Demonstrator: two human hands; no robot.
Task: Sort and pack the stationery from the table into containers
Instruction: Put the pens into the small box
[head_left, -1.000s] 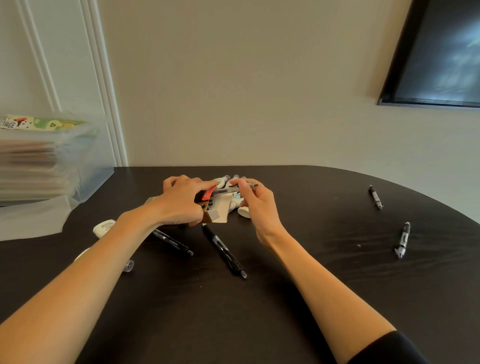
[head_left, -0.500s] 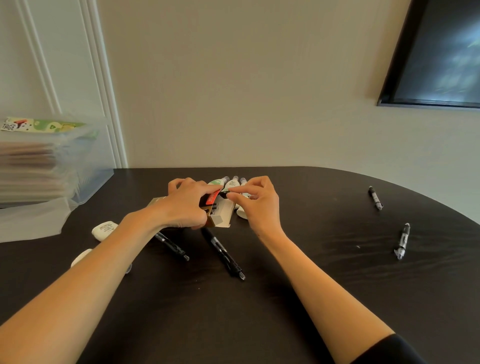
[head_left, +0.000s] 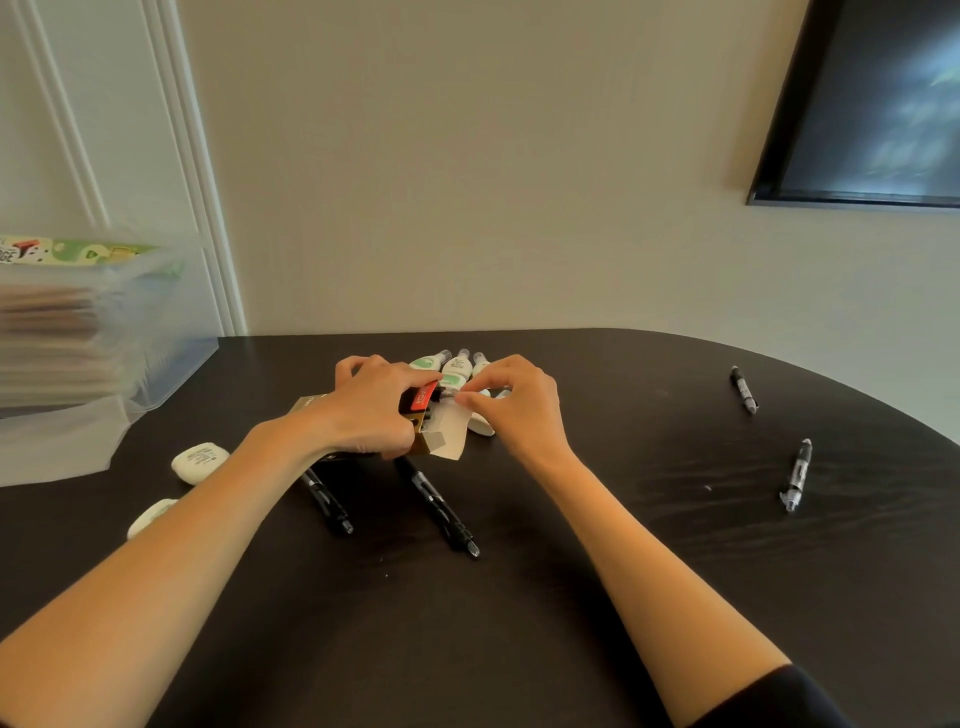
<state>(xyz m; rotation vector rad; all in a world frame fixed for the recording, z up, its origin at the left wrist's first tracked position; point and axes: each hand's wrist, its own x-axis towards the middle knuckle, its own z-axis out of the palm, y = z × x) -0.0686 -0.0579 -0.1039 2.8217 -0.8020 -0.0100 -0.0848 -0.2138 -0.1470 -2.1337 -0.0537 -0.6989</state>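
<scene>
My left hand (head_left: 374, 405) grips a small tan cardboard box (head_left: 434, 439) with a red label and an open flap, lying on the dark table (head_left: 571, 597). My right hand (head_left: 511, 405) pinches the end of a pen (head_left: 448, 396) at the box's open mouth; most of the pen is inside the box. Two black pens (head_left: 436, 506) (head_left: 327, 501) lie just in front of the box. Behind my hands stand several white and green correction bottles (head_left: 457, 366).
Two white erasers (head_left: 200, 460) (head_left: 150, 517) lie at the left near my forearm. Two more pens (head_left: 744, 388) (head_left: 796, 474) lie far right near the table's curved edge. A clear plastic bin (head_left: 104, 332) with stacked items stands at the back left.
My right hand has pushed the pen leftwards into the box, so less of it sticks out. My left hand keeps its hold on the box.
</scene>
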